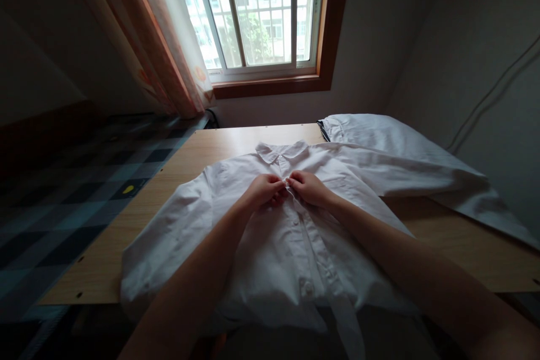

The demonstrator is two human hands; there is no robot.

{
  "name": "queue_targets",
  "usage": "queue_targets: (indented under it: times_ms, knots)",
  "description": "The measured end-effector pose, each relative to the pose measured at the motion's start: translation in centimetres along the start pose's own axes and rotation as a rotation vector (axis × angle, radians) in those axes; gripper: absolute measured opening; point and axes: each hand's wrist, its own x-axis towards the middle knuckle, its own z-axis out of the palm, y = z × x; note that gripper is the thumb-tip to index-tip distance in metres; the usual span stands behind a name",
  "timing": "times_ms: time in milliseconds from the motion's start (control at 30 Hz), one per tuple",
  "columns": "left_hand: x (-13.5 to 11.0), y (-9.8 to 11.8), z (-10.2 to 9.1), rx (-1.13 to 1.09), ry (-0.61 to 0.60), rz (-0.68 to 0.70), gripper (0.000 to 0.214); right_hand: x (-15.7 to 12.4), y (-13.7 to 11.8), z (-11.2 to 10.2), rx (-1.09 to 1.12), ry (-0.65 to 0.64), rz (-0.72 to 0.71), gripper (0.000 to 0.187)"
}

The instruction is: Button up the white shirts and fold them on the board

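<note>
A white collared shirt (253, 247) lies front side up, its collar (282, 152) pointing toward the window. My left hand (265, 188) pinches the front placket a little below the collar. Close beside it, my right hand (310, 187) pinches the other front edge, the fingertips of both hands almost touching. Whatever small part sits between the fingertips is hidden. Below the hands the shirt front hangs apart, with buttons (296, 223) showing along one edge. One sleeve stretches off to the right.
The shirt rests on a light wooden table (181, 163). Another folded white cloth (363, 126) lies at the back right. To the left is a bed with a checked cover (84, 202). A curtain (169, 56) hangs beside the barred window (261, 17).
</note>
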Motion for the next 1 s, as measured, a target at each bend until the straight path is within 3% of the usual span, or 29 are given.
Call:
queue_targets:
  times_ms: [600, 833, 1000]
  knots:
    - [-0.31, 0.16, -0.37, 0.082, -0.043, 0.015, 0.023, 0.06, -0.25, 0.0, -0.009, -0.015, 0.05, 0.028]
    - [-0.46, 0.07, 0.37, 0.157, 0.069, 0.107, 0.016, -0.1, -0.52, -0.12, -0.025, -0.019, 0.047, 0.028]
    - [-0.54, 0.03, -0.18, 0.115, -0.01, 0.07, 0.023, -0.34, -0.71, -0.09, -0.071, -0.008, 0.036, 0.03]
